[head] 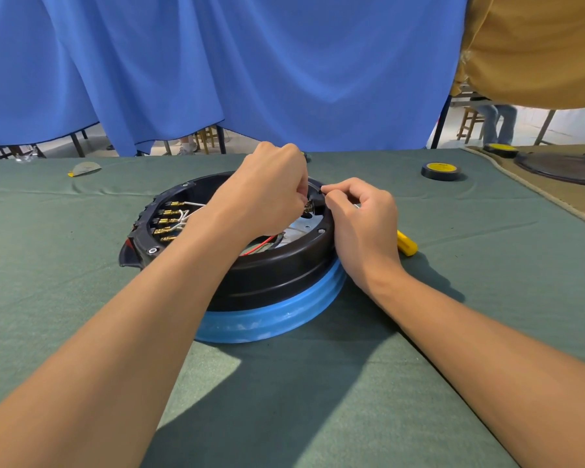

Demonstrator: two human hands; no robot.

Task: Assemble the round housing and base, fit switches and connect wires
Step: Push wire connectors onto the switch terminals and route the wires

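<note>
Two hands: one left hand (271,194), one right hand (362,224). One black round housing (277,275) on one blue base (267,319). Five brass terminals (166,220) in a row inside its left. One red wire (260,246). One black switch (318,200) at the far rim. Two tape rolls (440,170) far right. One yellow handle (406,244) on the right

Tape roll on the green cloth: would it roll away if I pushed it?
Probably not. The tape roll lies flat on the green cloth, so it would likely slide rather than roll. The cloth looks soft and wrinkly, so it may drag. Stood on edge, it probably would roll.
</note>
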